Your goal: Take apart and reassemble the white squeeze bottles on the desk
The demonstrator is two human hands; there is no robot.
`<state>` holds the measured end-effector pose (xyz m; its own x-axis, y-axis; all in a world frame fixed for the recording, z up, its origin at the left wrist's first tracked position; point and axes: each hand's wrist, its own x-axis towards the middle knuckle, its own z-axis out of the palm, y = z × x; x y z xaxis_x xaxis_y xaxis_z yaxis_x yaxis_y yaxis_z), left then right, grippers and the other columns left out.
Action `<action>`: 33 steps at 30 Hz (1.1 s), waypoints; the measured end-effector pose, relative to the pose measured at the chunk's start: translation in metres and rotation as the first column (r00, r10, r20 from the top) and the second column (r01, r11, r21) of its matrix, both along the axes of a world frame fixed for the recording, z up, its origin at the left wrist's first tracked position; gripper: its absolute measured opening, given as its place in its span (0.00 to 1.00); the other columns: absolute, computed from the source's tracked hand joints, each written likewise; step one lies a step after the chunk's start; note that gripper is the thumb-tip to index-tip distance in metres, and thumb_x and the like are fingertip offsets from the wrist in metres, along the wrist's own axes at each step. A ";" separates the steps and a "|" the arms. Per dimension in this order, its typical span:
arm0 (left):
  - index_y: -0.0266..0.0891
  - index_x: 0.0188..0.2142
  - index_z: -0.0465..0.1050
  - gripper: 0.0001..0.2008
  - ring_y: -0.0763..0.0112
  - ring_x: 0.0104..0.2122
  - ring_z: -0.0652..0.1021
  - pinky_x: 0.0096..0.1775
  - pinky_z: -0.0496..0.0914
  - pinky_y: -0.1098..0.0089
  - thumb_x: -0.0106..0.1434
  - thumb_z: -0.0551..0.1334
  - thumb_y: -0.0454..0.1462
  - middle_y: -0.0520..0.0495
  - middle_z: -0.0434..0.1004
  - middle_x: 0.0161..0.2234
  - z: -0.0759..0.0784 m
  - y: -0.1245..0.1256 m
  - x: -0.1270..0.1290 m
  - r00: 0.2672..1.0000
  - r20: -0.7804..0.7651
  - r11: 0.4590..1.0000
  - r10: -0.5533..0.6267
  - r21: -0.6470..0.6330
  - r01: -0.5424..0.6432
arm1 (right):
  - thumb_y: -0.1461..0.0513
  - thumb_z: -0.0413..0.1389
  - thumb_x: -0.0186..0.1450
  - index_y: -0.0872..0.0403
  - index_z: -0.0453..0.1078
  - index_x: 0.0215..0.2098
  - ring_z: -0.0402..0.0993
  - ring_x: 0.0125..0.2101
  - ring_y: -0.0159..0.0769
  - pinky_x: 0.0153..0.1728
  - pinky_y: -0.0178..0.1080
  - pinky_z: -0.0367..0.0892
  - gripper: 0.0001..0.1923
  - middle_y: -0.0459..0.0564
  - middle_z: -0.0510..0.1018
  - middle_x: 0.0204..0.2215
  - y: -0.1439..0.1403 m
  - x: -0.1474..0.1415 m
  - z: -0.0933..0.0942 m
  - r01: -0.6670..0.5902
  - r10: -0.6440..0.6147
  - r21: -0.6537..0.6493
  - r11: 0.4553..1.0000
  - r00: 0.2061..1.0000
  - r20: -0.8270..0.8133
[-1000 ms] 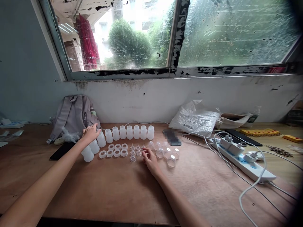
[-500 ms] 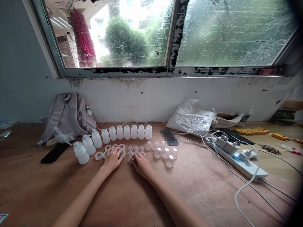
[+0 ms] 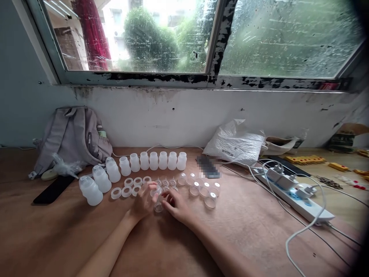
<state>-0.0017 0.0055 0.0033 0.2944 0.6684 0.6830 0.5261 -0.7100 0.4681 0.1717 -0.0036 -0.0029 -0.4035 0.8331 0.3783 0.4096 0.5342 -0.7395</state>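
Left hand: the left hand [image 3: 143,201] rests low on the tabletop [image 3: 161,246], its grip closed on a small clear ring [image 3: 156,189].
Right hand: the right hand [image 3: 176,202] meets it fingertip to fingertip; whether its grip pinches anything I cannot tell.
Clear cup: a clear cup [image 3: 158,207] sits on the tabletop between both hands.
Bottle row: white bottles [image 3: 153,161] line up just beyond the hands.
Rings: loose rings [image 3: 127,191] lie left of the hands.
Backpack: a grey backpack [image 3: 69,138] leans far left of the bottles.
Power strip: a power strip [image 3: 294,192] lies well right.
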 end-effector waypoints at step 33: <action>0.38 0.28 0.62 0.10 0.75 0.24 0.68 0.29 0.63 0.73 0.59 0.53 0.43 0.54 0.66 0.23 -0.010 -0.005 0.011 0.964 0.260 0.880 0.054 -0.468 0.077 | 0.68 0.50 0.55 0.52 0.63 0.39 0.63 0.25 0.28 0.25 0.31 0.61 0.13 0.45 0.68 0.30 -0.004 0.005 0.003 0.007 -0.018 -0.102 0.995 0.994 -0.108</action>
<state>0.0098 0.0003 -0.0070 0.1612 0.9264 0.3403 0.3334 -0.3757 0.8647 0.1764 -0.0075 -0.0002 -0.3536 0.8744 0.3323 0.3304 0.4491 -0.8301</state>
